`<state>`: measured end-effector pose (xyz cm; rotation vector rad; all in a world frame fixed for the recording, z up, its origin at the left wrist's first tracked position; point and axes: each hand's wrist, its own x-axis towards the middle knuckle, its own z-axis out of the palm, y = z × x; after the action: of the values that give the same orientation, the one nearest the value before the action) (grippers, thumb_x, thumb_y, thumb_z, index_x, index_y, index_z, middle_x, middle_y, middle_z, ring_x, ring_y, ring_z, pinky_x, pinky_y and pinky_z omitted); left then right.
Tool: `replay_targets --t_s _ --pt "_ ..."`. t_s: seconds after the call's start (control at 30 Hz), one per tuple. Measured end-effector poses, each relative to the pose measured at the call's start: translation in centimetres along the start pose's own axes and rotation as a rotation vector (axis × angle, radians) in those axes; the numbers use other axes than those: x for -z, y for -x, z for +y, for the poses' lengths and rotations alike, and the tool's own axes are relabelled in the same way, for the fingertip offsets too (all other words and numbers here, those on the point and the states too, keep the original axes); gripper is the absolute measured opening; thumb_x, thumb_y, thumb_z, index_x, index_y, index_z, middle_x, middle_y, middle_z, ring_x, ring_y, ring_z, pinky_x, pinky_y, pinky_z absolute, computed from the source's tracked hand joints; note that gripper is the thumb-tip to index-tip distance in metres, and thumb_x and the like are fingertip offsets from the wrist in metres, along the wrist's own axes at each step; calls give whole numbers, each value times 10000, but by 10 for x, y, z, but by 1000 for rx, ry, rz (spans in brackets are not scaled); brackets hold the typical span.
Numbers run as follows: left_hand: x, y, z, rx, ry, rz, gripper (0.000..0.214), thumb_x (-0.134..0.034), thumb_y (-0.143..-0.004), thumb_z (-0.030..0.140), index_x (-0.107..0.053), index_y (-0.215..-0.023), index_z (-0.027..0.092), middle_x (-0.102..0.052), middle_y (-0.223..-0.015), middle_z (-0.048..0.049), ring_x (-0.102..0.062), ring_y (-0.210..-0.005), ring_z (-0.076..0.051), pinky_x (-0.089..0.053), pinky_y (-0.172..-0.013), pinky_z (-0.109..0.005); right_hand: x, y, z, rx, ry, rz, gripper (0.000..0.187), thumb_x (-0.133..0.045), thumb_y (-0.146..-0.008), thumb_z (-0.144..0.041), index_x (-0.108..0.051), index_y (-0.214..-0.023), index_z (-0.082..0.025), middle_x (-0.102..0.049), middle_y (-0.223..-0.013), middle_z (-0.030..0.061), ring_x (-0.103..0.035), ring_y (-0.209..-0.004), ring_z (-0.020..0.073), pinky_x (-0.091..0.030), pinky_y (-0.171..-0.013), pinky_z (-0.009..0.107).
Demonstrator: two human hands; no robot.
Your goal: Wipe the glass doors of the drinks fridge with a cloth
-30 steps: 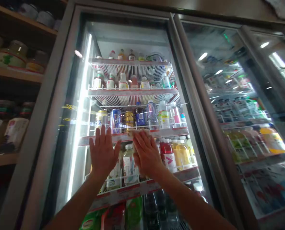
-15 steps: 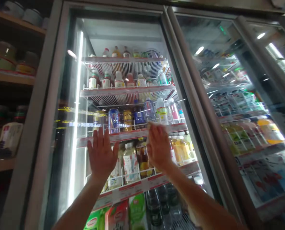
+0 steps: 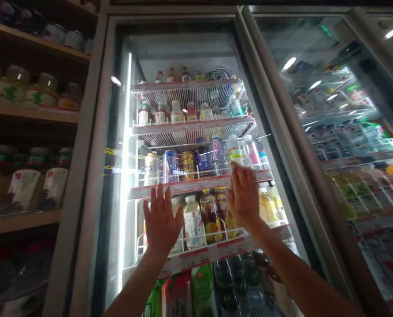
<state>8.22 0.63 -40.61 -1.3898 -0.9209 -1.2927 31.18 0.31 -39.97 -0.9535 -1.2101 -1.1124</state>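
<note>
My left hand (image 3: 161,220) lies flat and open on the glass door (image 3: 186,48) of a lit drinks fridge, fingers pointing up, below the shelf of cans (image 3: 170,165). My right hand (image 3: 244,196) is pressed flat against the same glass further right. A pale cloth (image 3: 233,163) is under it, and only an edge of the cloth shows above the fingertips. Behind the glass, wire shelves carry bottles (image 3: 193,220) and cans.
A second glass-door fridge (image 3: 331,132) stands to the right, full of drinks and showing ceiling-light reflections. On the left, wooden shelves (image 3: 27,115) hold jars (image 3: 44,90) and bottles. A metal frame (image 3: 269,110) separates the two doors.
My right hand, with the cloth, has slid to the right and slightly up across the glass. My left hand has stayed flat on the door. The view has shifted a little.
</note>
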Motion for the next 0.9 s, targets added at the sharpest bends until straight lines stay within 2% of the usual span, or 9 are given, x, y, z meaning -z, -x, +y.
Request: replay_targets --t_s 0.1,0.17,0.27,0.4,0.47,0.57,0.73,0.8,0.9 --pt "3 5 0 -11 10 1 642 -348 -908 393 -109 -1461 169 -261 -1486 -160 -171 -1397 -298 -196 -1096 -552 -3 11 -42 185 -61 -90 613 -371 -862 -250 -225 -1451 -163 -296 -1493 66 -121 -1412 257 -209 -1120 501" --pt "4 7 -1 -26 18 -1 644 -355 -907 388 -100 -1462 182 -257 -1490 -151 -171 -1398 -291 -197 -1100 -542 -3 15 -53 270 -69 -129 594 -360 -864 -255 -252 -1442 -171 -297 -1495 36 -128 -1413 229 -196 -1133 469" --pt "4 9 -2 -44 27 -2 644 -359 -908 380 -96 -1463 185 -257 -1490 -148 -162 -1401 -284 -196 -1104 -532 3 16 -24 233 -21 -120 566 -342 -874 -274 -284 -1428 -176 -330 -1480 33 -173 -1402 222 -202 -1128 472" --pt "3 13 0 -28 26 7 648 -372 -907 370 -90 -1463 190 -260 -1489 -145 -168 -1401 -276 -187 -1107 -523 17 16 53 -14 78 -27 549 -326 -887 -302 -308 -1417 -156 -342 -1466 95 -198 -1392 273 -245 -1090 530" --pt "3 14 1 -11 30 5 648 -379 -904 374 -101 -1462 195 -260 -1490 -140 -171 -1401 -274 -178 -1109 -522 20 18 71 -107 103 19 557 -313 -893 -308 -282 -1428 -158 -324 -1472 110 -197 -1390 290 -244 -1079 558" --pt "3 13 3 13 47 -10 632 -378 -903 388 -147 -1456 188 -264 -1490 -135 -164 -1403 -270 -163 -1115 -519 16 24 51 -97 77 11 582 -319 -894 -318 -231 -1446 -158 -284 -1490 111 -157 -1401 292 -229 -1090 555" --pt "4 13 1 16 70 -20 590 -350 -908 407 -255 -1428 145 -293 -1475 -151 -181 -1398 -272 -165 -1118 -505 5 35 -10 103 17 -79 614 -341 -888 -284 -162 -1463 -164 -303 -1484 91 -131 -1409 259 -200 -1116 512" --pt "3 14 0 4 59 -7 582 -348 -908 409 -282 -1417 136 -312 -1466 -155 -197 -1394 -272 -174 -1117 -498 7 38 -4 135 15 -77 621 -349 -887 -282 -148 -1466 -184 -312 -1482 77 -157 -1403 251 -209 -1114 503" --pt "2 16 -1 -4 44 12 579 -360 -904 405 -294 -1412 136 -320 -1462 -151 -206 -1391 -268 -176 -1120 -486 19 40 40 73 55 -18 595 -352 -887 -284 -203 -1454 -188 -327 -1473 84 -204 -1388 261 -235 -1100 506"
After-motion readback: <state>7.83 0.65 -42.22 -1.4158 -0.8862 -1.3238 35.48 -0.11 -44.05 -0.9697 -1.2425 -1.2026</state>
